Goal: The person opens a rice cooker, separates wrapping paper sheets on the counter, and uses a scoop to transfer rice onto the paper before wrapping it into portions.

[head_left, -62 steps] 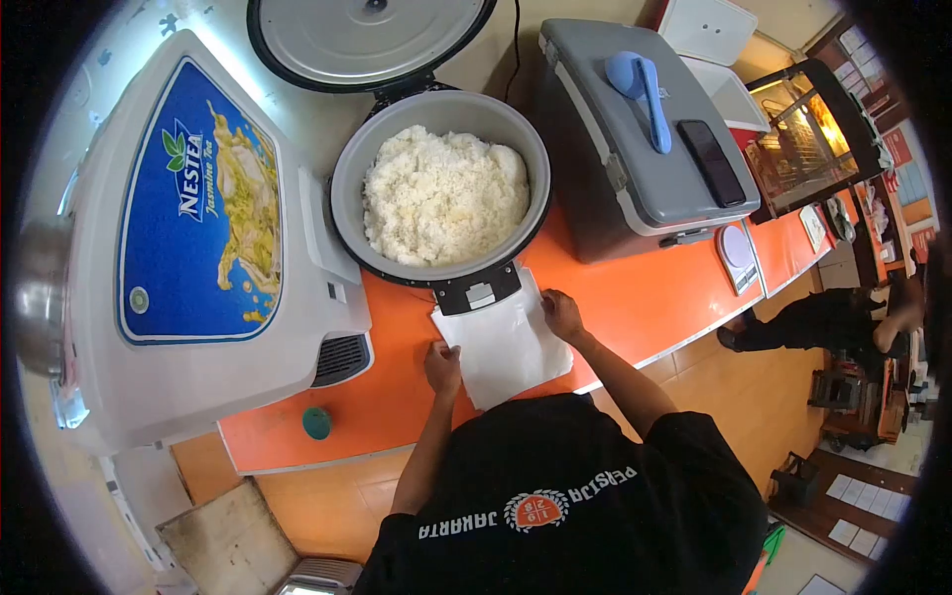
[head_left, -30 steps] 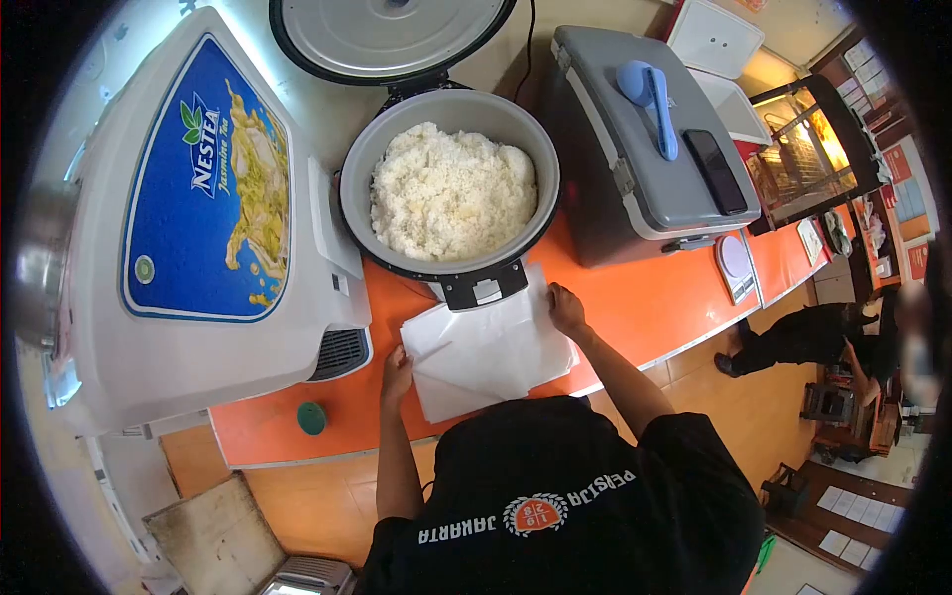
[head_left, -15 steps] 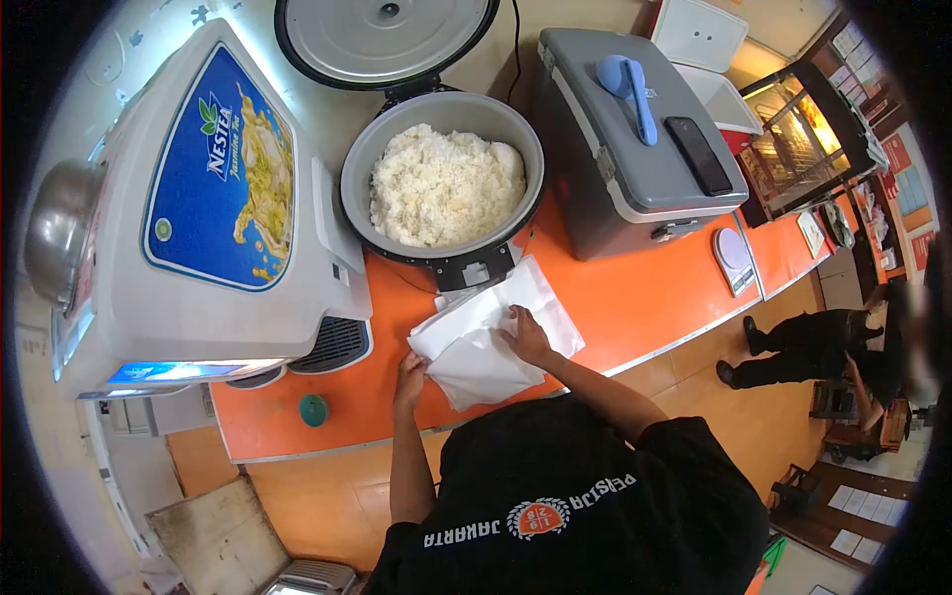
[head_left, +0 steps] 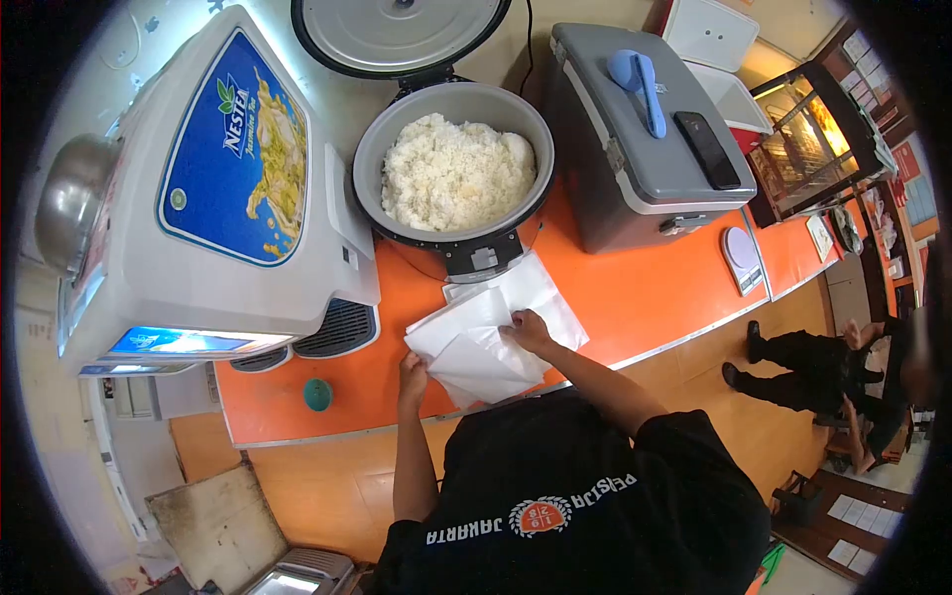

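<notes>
A loose stack of white paper sheets [head_left: 481,369] lies on the orange counter in front of me, folded and overlapping. My left hand [head_left: 413,379] is closed at the left edge of the stack, pinching the paper between thumb and fingers. Over the upper right part of the sheets, my right hand [head_left: 529,331] has its fingers curled in on the paper at a fold. Just beyond the sheets stands a large rice cooker [head_left: 456,260] with its lid [head_left: 402,35] up. White cooked rice [head_left: 451,174] fills much of its pot.
A Nestea drink dispenser [head_left: 129,268] stands left, near a small green round container [head_left: 317,395]. At right, a grey cooler box [head_left: 635,129] carries a blue scoop [head_left: 650,94] and a phone [head_left: 707,149]. Beyond are a kitchen scale [head_left: 742,258] and another person [head_left: 803,362].
My view has shifted slightly. Both hands stay on the paper, and the fold between them looks a little more raised. The other person's arms have moved.
</notes>
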The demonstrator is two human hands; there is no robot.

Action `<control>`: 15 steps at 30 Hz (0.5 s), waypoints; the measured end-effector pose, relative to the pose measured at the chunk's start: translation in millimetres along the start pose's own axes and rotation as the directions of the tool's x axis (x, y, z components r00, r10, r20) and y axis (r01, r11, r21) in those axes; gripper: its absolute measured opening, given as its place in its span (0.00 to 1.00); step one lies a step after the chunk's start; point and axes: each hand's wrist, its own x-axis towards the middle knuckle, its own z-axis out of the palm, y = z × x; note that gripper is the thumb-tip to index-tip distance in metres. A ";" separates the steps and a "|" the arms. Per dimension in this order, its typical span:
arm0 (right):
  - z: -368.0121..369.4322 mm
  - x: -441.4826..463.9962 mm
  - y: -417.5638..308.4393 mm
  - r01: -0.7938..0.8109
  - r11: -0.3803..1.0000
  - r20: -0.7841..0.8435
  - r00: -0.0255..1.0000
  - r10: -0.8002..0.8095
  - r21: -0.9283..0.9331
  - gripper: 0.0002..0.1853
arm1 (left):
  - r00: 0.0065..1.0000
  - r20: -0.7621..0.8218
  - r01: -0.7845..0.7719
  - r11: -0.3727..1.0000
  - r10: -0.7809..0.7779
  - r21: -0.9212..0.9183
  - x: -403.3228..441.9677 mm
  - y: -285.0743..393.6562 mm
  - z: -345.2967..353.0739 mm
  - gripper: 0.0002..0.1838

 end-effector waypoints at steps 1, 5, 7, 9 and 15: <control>-3.7 -1.9 -5.2 0.002 1.000 -0.001 1.000 -0.002 0.002 0.27 | 0.994 -0.060 -0.088 0.992 0.094 0.088 0.9 -4.1 -4.4 0.16; 6.8 6.4 5.6 -0.121 0.947 -0.010 0.992 0.129 0.296 0.25 | 0.967 -0.138 -0.134 0.891 0.213 0.435 -5.7 3.8 -34.0 0.15; 17.8 12.9 20.8 -0.135 0.915 -0.055 0.984 0.168 0.379 0.25 | 0.966 -0.090 -0.222 0.958 0.241 0.183 -33.1 37.6 -40.7 0.15; 20.0 13.5 24.9 -0.108 0.938 0.012 0.994 0.111 0.330 0.25 | 0.967 -0.039 -0.237 0.949 0.251 0.209 -60.6 69.2 -53.9 0.15; 3.6 13.1 -4.1 -0.292 0.912 0.170 0.953 0.251 0.288 0.26 | 0.985 0.008 -0.171 0.984 0.171 0.047 -81.7 102.9 -74.6 0.20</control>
